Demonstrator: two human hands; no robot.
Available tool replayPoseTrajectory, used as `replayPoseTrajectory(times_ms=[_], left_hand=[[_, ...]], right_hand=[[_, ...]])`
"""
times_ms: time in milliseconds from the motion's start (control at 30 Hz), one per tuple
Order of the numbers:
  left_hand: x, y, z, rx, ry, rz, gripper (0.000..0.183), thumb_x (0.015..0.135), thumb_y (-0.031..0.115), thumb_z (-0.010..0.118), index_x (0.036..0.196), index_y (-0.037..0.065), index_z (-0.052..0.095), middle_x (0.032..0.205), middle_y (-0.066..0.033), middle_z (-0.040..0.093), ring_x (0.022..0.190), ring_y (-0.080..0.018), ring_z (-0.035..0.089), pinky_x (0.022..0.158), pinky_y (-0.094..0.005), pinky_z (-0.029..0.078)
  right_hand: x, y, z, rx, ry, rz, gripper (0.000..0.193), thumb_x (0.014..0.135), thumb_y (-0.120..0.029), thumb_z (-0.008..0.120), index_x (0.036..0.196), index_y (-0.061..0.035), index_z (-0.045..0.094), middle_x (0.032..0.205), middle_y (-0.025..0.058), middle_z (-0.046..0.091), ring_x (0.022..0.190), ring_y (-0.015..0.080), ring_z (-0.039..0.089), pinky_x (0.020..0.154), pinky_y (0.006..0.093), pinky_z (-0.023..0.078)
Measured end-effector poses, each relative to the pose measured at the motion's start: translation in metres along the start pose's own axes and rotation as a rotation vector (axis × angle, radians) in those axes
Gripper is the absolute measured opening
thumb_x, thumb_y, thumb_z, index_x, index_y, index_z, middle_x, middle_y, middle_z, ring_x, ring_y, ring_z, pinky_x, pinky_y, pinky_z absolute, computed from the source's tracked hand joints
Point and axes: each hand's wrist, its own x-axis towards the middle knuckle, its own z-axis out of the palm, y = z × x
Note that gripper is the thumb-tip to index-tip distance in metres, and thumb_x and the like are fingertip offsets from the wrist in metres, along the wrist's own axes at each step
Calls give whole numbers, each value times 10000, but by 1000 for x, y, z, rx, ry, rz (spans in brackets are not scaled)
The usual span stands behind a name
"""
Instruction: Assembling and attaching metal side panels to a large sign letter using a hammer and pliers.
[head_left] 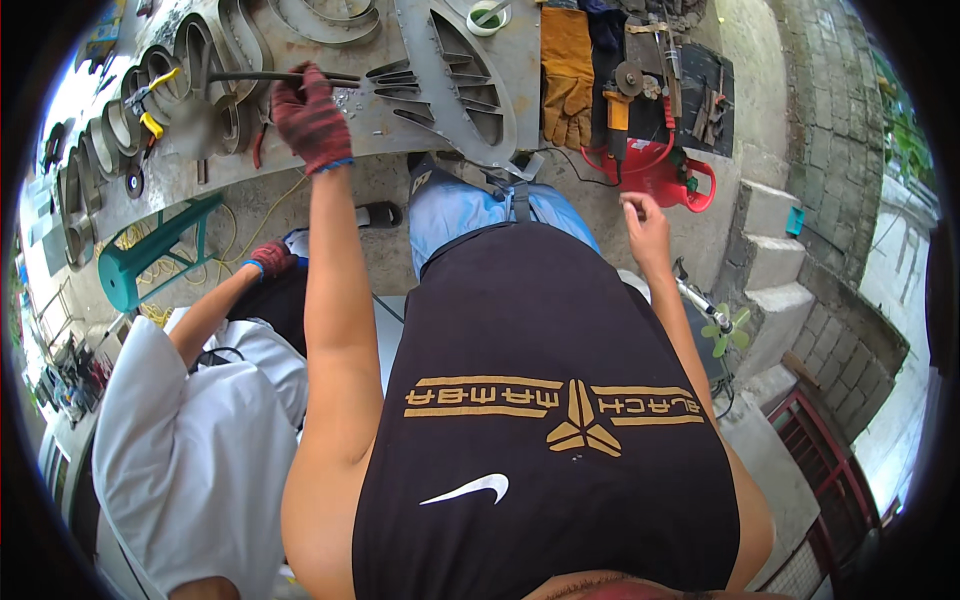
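My left hand (313, 122), in a red and black knit glove, is raised over the metal worktable (372, 135). Its fingers are wrapped round the dark handle of a hammer (250, 76), whose head end on the left is blurred. Just right of this hand lies a large grey sheet-metal form (445, 70) with thin upright ribs. My right hand (647, 228) is bare, low at my right side and off the table; its fingers are curled in, and nothing shows in them. The red tank (655, 180) is the thing nearest to it.
Bent metal strips (110, 135), yellow-handled pliers (152, 105) and red-handled pliers (259, 147) lie left. At right are leather gloves (567, 80) and an angle grinder (619, 110) with its cord. A co-worker in a white shirt (200, 430) sits left near a green stool (125, 270). Concrete steps (775, 260) rise right.
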Motion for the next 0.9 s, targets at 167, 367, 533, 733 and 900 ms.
replayPoseTrajectory(times_ms=[167,367,533,733,900], left_hand=[[-157,39,43,293,-168,261,125,909,47,757,1024,82,724,908,-47,708,772,-146,684,721,-290,557],[-296,69,97,731,-274,527,258,807,81,747,1052,153,709,957,-57,716,839,-272,694,706,-388,576],[-351,64,103,845,-351,507,228,836,119,720,1062,132,702,974,-51,704,845,-262,689,667,-388,565],[-388,32,76,581,-320,228,363,845,182,779,1183,102,676,1042,-104,692,901,-293,684,746,-404,573],[-417,-39,3,441,-118,-473,416,902,192,784,1262,64,618,1123,-82,701,959,-200,676,853,-344,553]], right_hand=[[62,-107,-47,72,-181,-428,255,981,-47,645,1233,-10,655,1090,77,711,979,151,678,879,285,531],[52,-141,-64,229,-575,-658,624,908,-135,777,1444,-23,478,1230,121,640,945,200,682,874,298,551],[24,-92,-57,656,-928,-254,444,1040,-171,623,1376,71,463,1271,204,618,1004,236,686,912,368,577],[20,-70,-44,607,-851,-126,248,1104,-136,426,1124,67,566,1173,193,664,975,230,714,897,355,580],[22,-69,-10,496,-714,-247,252,1105,-143,435,1133,70,568,1168,196,663,976,248,726,888,347,576]])
